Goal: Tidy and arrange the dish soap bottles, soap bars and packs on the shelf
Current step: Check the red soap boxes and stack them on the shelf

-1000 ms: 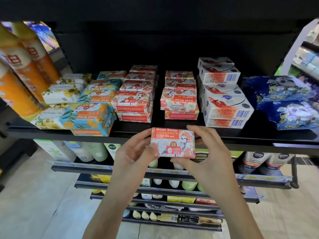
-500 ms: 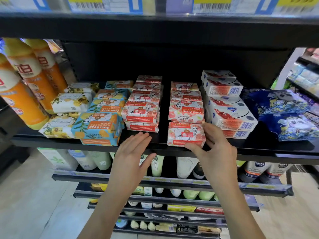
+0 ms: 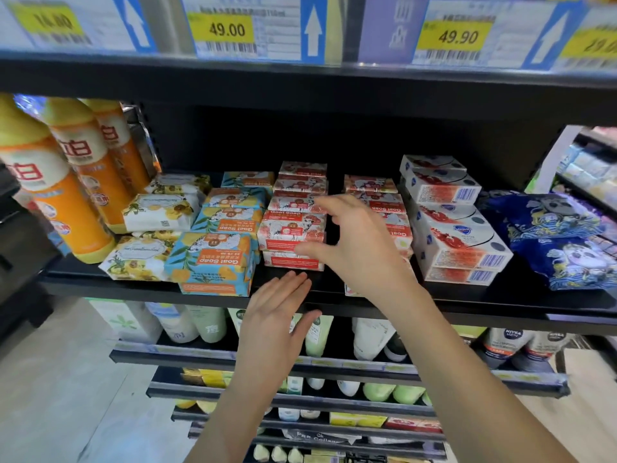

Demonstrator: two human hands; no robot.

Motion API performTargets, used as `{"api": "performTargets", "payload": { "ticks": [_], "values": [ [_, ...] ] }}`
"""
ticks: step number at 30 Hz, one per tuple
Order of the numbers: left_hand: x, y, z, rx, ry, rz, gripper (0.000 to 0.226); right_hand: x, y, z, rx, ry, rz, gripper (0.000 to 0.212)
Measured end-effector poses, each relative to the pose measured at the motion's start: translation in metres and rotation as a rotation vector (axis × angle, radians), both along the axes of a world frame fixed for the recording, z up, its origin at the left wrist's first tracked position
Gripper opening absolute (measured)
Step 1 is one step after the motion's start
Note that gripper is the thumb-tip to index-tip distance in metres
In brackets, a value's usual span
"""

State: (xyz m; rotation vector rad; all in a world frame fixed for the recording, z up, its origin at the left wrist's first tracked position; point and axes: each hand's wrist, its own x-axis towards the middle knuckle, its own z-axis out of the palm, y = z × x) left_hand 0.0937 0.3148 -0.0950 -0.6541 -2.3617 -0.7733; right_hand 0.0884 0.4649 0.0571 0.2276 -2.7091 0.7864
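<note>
The left stack of red-and-white cardboard Goat Soap boxes [image 3: 292,228] stands mid-shelf; the matching right stack [image 3: 370,188] is largely hidden behind the right hand [image 3: 362,243], and only a sliver of a box shows under that wrist; the right hand's fingers [image 3: 329,203] are spread and grip nothing, blurred, so contact with the boxes cannot be told; the left hand [image 3: 277,307] lies flat with straight fingers at the front lip, holding nothing. Blue-and-yellow Goat Soap boxes [image 3: 213,262] sit just beside on the left, then white floral wrapped soap bars [image 3: 157,212] and orange plastic dish soap bottles [image 3: 66,198], cut off by the frame; white-and-red boxed soap packs [image 3: 460,250] and dark blue patterned soft packs [image 3: 564,242] stand to the right. The black metal shelf [image 3: 500,300] has a bare front strip on its right side and a dark gap between the red stacks; blurred yellow price labels [image 3: 227,30] line the shelf above; pale tubes [image 3: 210,325] fill the lower shelves.
</note>
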Motion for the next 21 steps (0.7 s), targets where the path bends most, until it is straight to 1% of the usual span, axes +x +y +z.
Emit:
{"api": "performTargets", "payload": {
  "ticks": [2, 4, 8, 13, 17, 19, 21],
  "values": [
    [-0.001, 0.000, -0.002, 0.005, 0.001, 0.002, 0.048, -0.013, -0.011, 0.005, 0.075, -0.065, -0.009, 0.090],
    [-0.002, 0.000, -0.003, 0.013, 0.005, 0.002, 0.047, -0.022, -0.018, 0.003, 0.129, -0.115, -0.038, 0.090],
    [-0.003, 0.000, -0.002, 0.013, -0.001, -0.018, 0.048, -0.027, -0.020, -0.005, 0.195, -0.115, -0.063, 0.085],
    [-0.003, 0.000, -0.001, 0.020, -0.011, -0.018, 0.048, -0.028, -0.015, -0.007, 0.201, -0.091, -0.033, 0.083],
    [0.000, -0.001, 0.004, 0.042, -0.069, -0.043, 0.047, -0.023, -0.008, -0.008, 0.140, -0.021, -0.012, 0.079],
    [0.006, -0.001, 0.014, 0.125, -0.141, -0.074, 0.043, -0.012, 0.000, -0.010, 0.087, 0.035, -0.017, 0.077],
    [0.018, -0.004, 0.033, 0.311, -0.304, -0.088, 0.041, 0.003, 0.010, -0.013, 0.022, 0.110, -0.022, 0.074]
  ]
}}
